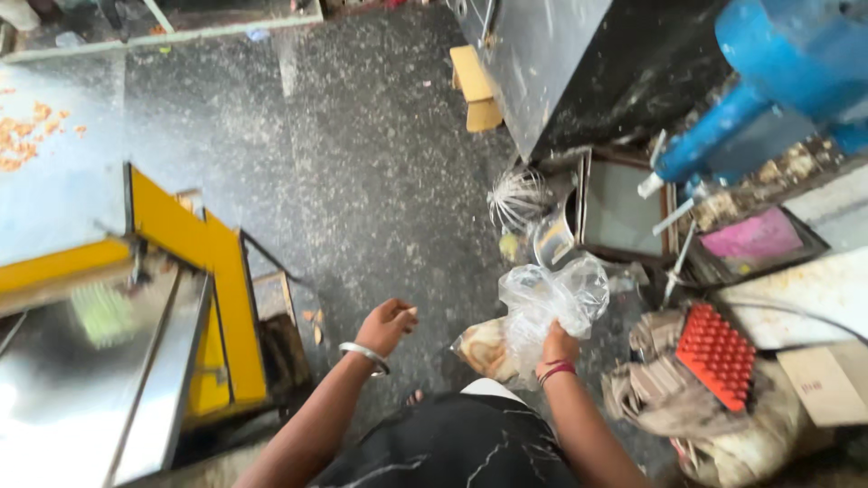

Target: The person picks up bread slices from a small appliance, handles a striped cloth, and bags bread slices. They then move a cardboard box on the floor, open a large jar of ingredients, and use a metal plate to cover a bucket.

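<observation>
Head view: most of the frame is filled by a speckled dark stone floor (pixel 362 181), running from 12 o'clock down to the centre. At 9 o'clock a steel table (pixel 81 361) with a yellow frame (pixel 212 271) is seen, blurred. At 1 o'clock a large dark metal cabinet (pixel 579 63) is set, and at 2 o'clock a blue machine (pixel 768 72) is mounted above cluttered trays. At 4 o'clock an orange egg tray (pixel 719 352) is laid on stacked grey cardboard trays (pixel 660 380) and a sack. Just above centre, toward 1 o'clock, a wire whisk (pixel 518 199) is propped beside a metal scoop.

A clear plastic bag (pixel 547 307) is held up slightly right of centre, clenched at its lower part by the right hand (pixel 559 348), whose wrist is wound with a red thread. A second bag holding pale bread-like pieces (pixel 485 348) is pressed against its 8 o'clock side. The left hand (pixel 387 327), with a silver bangle on the wrist, is raised at 7 o'clock of the bag, apart from it, its grip loosely curled; whether anything is pinched cannot be told.
</observation>
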